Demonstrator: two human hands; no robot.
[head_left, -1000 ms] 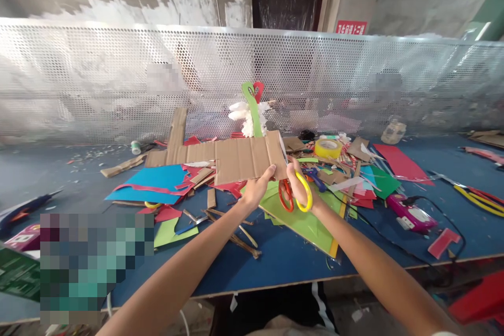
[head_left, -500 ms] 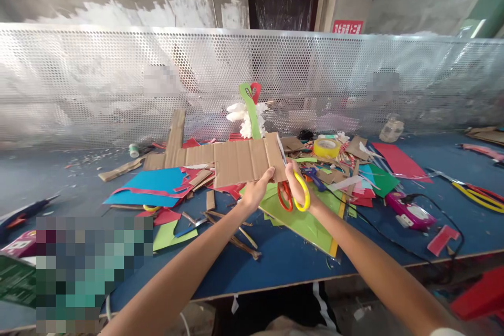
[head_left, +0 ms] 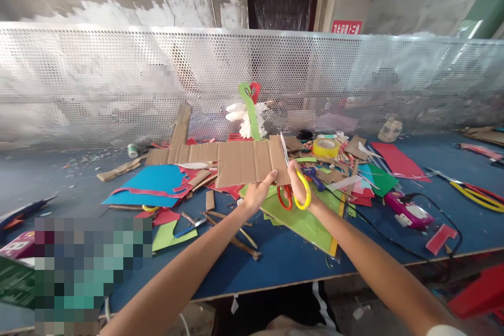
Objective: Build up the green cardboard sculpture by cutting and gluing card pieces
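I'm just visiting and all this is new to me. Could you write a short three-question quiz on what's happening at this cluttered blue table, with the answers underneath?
1. Which hand has the scissors: left or right?
2. True or false: the left hand grips a piece of cardboard.
3. Fill in the colour: the roll of tape lying beyond the hands is ____.

Key: 1. The right hand. 2. True. 3. Yellow.

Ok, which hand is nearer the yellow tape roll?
Right. The right hand, holding scissors, is in front and slightly left of the yellow tape roll; the left hand, gripping cardboard, is farther left.
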